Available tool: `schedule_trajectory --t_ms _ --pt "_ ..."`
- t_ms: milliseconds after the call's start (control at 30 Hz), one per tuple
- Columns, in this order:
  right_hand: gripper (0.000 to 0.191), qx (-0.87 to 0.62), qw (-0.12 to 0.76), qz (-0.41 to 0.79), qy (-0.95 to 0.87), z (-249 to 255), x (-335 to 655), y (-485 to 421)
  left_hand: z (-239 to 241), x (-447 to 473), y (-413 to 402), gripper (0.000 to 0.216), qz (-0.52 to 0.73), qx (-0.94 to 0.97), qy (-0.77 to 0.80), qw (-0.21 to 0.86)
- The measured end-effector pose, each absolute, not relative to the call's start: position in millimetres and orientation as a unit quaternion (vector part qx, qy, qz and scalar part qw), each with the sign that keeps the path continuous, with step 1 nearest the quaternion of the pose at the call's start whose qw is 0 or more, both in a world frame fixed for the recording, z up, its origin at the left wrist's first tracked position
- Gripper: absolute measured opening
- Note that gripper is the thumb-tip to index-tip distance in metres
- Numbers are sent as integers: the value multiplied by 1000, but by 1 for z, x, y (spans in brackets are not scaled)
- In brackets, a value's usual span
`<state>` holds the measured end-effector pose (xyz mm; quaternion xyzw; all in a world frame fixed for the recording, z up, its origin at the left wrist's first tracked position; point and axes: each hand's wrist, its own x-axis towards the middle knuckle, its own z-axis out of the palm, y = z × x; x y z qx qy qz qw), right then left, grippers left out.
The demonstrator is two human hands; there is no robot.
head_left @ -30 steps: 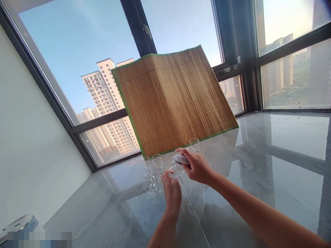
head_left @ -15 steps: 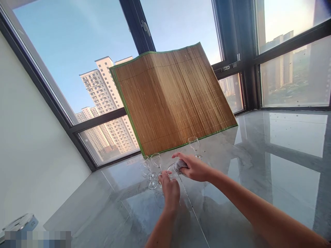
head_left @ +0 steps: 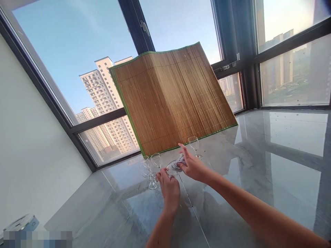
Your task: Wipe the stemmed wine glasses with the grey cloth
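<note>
In my left hand [head_left: 169,188] a clear stemmed glass [head_left: 170,166] lies tilted on its side, the fingers closed at its stem end and its bowl toward the right. My right hand [head_left: 194,166] grips a bunched grey cloth [head_left: 178,164] against the mouth of that bowl, its index finger pointing up and away. Just left of my hands a few similar stemmed glasses [head_left: 152,185] stand upright, close together and partly overlapping. Another upright glass [head_left: 193,144] is beyond my right hand, near the mat's lower edge.
A brown bamboo mat [head_left: 173,100] with green edging leans against the dark-framed window [head_left: 137,27]. The glossy grey marbled surface [head_left: 108,206] spreads under the glasses, with a thin seam. A blue and white object [head_left: 22,222] sits at the lower left by the white wall [head_left: 31,137].
My right hand has turned, its index finger now pointing higher, and the cloth has shifted at the glass's mouth. My left hand has moved slightly up and left. The standing glasses stay put.
</note>
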<state>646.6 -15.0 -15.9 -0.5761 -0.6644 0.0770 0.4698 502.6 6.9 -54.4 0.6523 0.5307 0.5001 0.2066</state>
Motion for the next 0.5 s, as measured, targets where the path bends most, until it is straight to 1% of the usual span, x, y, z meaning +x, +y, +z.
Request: schedule_trajectory --t_ms 67,167,333,500 --pt "79 -584 463 98 -660 -16 650 -15 -56 502 7 31 485 658 540 199" --pt "68 -581 456 128 -662 -17 652 -14 -58 503 8 30 468 667 549 186" --pt "57 -576 480 73 -657 -20 644 -14 -59 504 7 30 468 671 544 188" --pt "45 -565 449 72 -689 -16 645 -17 -61 503 8 31 465 667 543 211"
